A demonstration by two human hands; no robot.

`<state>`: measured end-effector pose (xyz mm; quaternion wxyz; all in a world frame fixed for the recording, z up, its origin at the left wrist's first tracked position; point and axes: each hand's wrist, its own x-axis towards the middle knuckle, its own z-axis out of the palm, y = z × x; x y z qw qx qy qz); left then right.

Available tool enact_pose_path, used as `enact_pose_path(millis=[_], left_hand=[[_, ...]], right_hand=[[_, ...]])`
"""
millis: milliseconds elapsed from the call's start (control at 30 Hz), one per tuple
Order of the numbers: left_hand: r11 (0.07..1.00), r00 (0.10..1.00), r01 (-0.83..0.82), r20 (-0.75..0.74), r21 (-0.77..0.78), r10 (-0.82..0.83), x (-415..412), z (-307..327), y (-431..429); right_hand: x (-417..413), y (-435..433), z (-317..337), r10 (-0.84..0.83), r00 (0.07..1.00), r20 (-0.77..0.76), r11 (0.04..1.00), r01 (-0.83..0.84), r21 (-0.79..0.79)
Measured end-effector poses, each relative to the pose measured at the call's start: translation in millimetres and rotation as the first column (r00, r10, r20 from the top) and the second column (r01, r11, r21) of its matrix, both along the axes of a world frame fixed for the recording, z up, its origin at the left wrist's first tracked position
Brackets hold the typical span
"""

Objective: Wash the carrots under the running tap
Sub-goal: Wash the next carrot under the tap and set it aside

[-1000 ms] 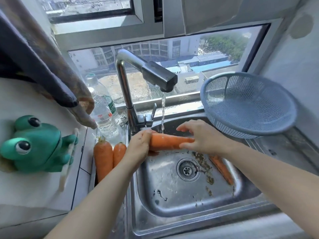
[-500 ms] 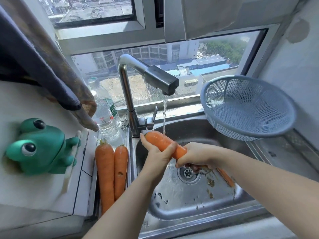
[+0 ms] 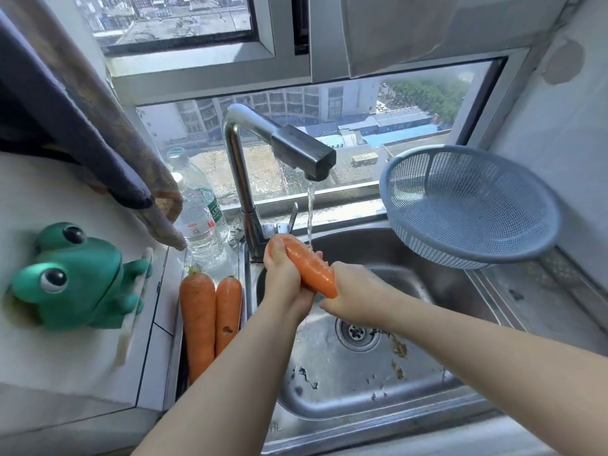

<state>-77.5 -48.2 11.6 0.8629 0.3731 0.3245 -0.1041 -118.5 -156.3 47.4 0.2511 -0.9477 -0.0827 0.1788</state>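
Observation:
A wet orange carrot (image 3: pixel 309 268) is held over the steel sink (image 3: pixel 362 383), slanting from its thick end at the upper left down to the right. My left hand (image 3: pixel 284 278) grips its thick end and middle. My right hand (image 3: pixel 357 292) holds the lower tip end. A thin stream of water falls from the tap (image 3: pixel 296 149) onto the carrot's upper part. Two more carrots (image 3: pixel 210 317) lie side by side on the ledge left of the sink.
A blue plastic colander (image 3: pixel 470 205) rests tilted at the sink's back right. Clear water bottles (image 3: pixel 200 218) stand behind the ledge carrots. A green frog toy (image 3: pixel 75 278) sits on the white counter at the left. Peel scraps lie beside the drain (image 3: pixel 357 332).
The carrot has gone from lying level under the tap to slanting, thick end up at the left. Both hands shifted along it, the right hand moving to the lower tip.

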Motion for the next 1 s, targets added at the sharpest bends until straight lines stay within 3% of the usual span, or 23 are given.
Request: enact_pose_path(millis=[133,233,333,467,567,633,700,767,800,867,933,1000], left_hand=[[0.993,0.989,-0.003,-0.144,-0.121,-0.015,4.4,11.4,3.0],[0.995,0.989,-0.081,-0.121,0.055,0.087,7.9,11.3,-1.6],[0.959,0.994,-0.075,0.097,0.274,0.050,2.7,8.3,-8.9],[0.905,0.972,0.096,0.158,0.414,-0.175,-21.0,0.4,-19.5],[0.896,0.953,0.154,0.176,0.417,-0.246,-22.4,-8.3,-12.3],[0.936,0.932,0.196,0.241,0.291,-0.270,-18.4,-6.0,-4.2],[0.969,0.925,0.213,0.294,0.127,-0.242,-12.8,0.5,5.3],[0.973,0.938,0.227,0.273,-0.028,-0.211,-6.9,5.1,13.1],[0.968,0.946,0.236,0.244,-0.080,-0.211,-4.4,5.9,16.1],[0.972,0.968,0.206,0.170,-0.114,-0.185,-0.5,5.5,18.7],[0.989,0.991,0.130,0.040,-0.072,-0.128,1.2,5.1,16.7],[0.998,0.996,0.059,-0.072,0.003,-0.058,0.3,3.3,10.9]], right_hand=[[-7.2,-3.8,-5.5,0.051,0.993,0.104,0.997,-0.044,-0.070],[-9.0,-5.3,-5.6,0.105,0.967,0.232,0.980,-0.062,-0.188],[-0.4,-7.8,-3.4,0.065,0.974,0.216,0.976,-0.018,-0.215],[18.2,-5.8,2.3,0.013,1.000,-0.018,0.994,-0.015,-0.110],[18.4,-4.2,1.7,-0.073,0.943,-0.326,0.967,0.148,0.210],[15.7,-7.9,1.8,-0.051,0.824,-0.564,0.846,0.335,0.414],[14.1,-11.6,3.4,0.063,0.671,-0.739,0.693,0.503,0.516],[11.0,-16.5,8.3,0.169,0.561,-0.810,0.611,0.586,0.533],[10.1,-19.5,10.3,0.190,0.547,-0.815,0.620,0.577,0.532],[9.9,-25.8,12.3,0.145,0.629,-0.764,0.764,0.419,0.490],[9.5,-27.0,11.5,0.056,0.810,-0.584,0.948,0.141,0.286],[7.7,-23.5,7.2,0.029,0.914,-0.404,0.998,-0.003,0.064]])
